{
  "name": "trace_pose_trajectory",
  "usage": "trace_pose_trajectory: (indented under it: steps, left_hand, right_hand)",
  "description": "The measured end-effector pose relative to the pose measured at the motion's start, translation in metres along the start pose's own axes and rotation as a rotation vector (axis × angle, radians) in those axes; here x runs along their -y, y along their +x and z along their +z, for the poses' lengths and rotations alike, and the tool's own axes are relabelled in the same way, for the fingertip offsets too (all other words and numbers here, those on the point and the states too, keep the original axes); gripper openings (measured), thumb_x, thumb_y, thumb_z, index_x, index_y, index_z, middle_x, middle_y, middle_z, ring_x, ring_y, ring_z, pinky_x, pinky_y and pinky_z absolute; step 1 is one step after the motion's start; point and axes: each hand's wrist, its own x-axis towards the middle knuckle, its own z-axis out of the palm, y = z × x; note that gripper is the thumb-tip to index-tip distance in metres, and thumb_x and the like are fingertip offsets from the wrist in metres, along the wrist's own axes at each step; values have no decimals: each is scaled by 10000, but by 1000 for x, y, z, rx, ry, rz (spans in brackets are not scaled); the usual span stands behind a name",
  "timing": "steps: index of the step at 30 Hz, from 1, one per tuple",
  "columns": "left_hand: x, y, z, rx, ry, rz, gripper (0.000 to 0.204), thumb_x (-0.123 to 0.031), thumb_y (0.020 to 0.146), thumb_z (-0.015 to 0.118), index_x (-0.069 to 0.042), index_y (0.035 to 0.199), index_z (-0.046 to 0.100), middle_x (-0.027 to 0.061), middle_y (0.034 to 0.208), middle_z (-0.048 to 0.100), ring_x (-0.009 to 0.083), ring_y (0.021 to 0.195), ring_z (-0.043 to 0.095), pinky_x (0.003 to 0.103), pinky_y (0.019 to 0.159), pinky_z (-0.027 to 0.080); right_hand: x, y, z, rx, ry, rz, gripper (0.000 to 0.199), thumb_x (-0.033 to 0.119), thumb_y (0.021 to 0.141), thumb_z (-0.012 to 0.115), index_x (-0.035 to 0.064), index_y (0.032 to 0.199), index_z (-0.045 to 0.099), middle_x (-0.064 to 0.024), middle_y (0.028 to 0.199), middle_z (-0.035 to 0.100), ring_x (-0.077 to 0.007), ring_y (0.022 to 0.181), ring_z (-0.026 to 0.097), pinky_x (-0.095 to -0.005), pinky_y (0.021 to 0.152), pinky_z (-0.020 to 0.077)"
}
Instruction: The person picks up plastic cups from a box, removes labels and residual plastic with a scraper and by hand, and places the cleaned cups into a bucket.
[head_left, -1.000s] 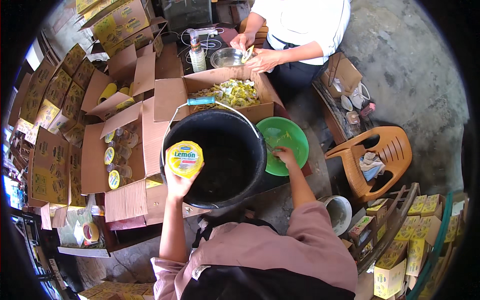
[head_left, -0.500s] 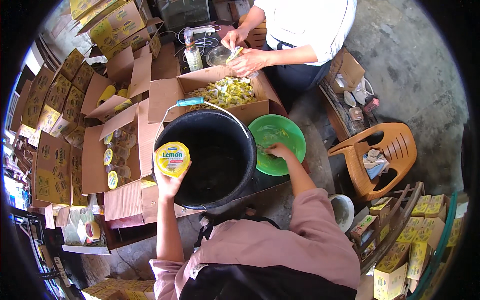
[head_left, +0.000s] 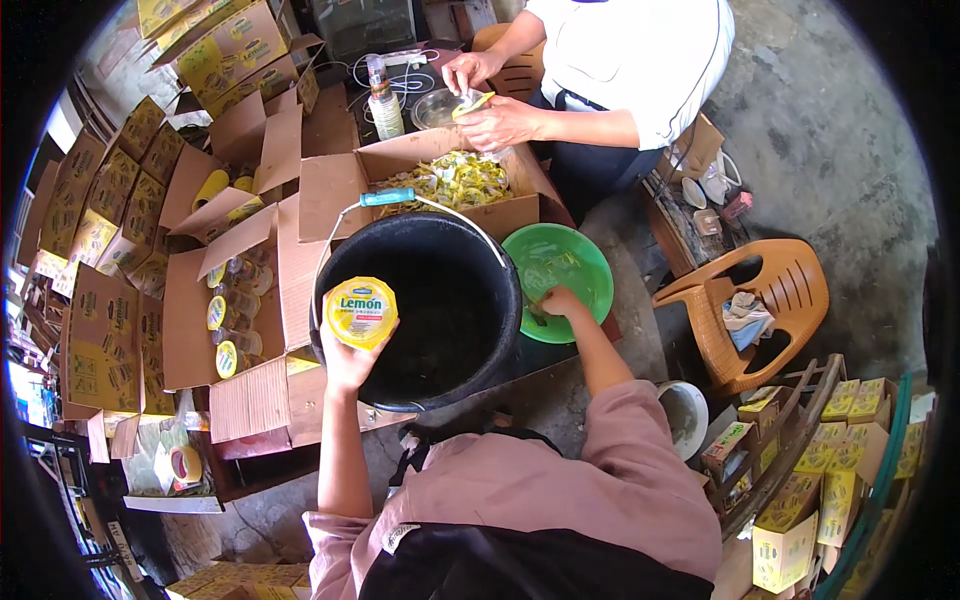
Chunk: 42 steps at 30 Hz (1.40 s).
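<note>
Clamping a cup (head_left: pixel 362 312) at the bucket (head_left: pixel 445 290)'s nine o'clock, the left hand (head_left: pixel 350 362), if slack, could drop it; right hand (head_left: pixel 563 302)'s grip, in the three-o'clock bowl (head_left: pixel 594 272), is unclear.

A mottled grey concrete floor (head_left: pixel 850 150) spreads beneath a dark-topped desk (head_left: pixel 530 357), a slot-backed orange-brown plastic armchair (head_left: pixel 798 287) and a low bench of weathered wood (head_left: pixel 672 232). Bright bluish-white light glares along the left rim.
</note>
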Motion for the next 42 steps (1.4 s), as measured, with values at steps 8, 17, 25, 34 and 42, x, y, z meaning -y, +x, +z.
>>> trace_pose_trajectory:
  steps: [8,17,25,34,42]
  left_hand:
    - [-5,-1,-1,23,57,31,705,41,575,732,-26,1154,335,104,1032,500,182,933,537,315,813,476]
    - [-19,3,5,-43,-82,26,536,-46,569,760,-24,1007,453,96,913,585,174,842,578,283,782,456]
    - [-11,2,-1,79,-43,18,652,42,571,737,-26,1110,375,94,1039,509,177,933,537,308,833,461]
    - [-3,0,-2,123,-497,-85,528,41,715,624,-101,1153,366,104,1105,470,227,1037,495,454,857,449]
    - [-21,3,0,-46,-149,92,705,-35,540,779,-25,1085,332,103,958,517,175,899,537,295,813,447]
  right_hand:
    - [5,-11,13,-120,-207,72,295,258,543,678,8,688,618,-193,736,611,-292,716,598,-367,636,465]
    - [14,-31,-5,-83,-153,106,326,238,598,672,46,860,647,-161,931,611,-297,895,579,-387,755,464]
    - [56,-87,-43,-316,-550,-85,285,133,628,665,131,912,647,-107,908,626,-281,925,562,-382,815,416]
    - [40,-113,-92,-156,279,-182,403,150,631,716,40,1003,610,-87,738,636,-151,677,602,-278,633,445]
    - [51,-140,-60,-446,-190,-179,277,89,665,629,105,942,630,-88,711,629,-236,740,588,-416,861,327]
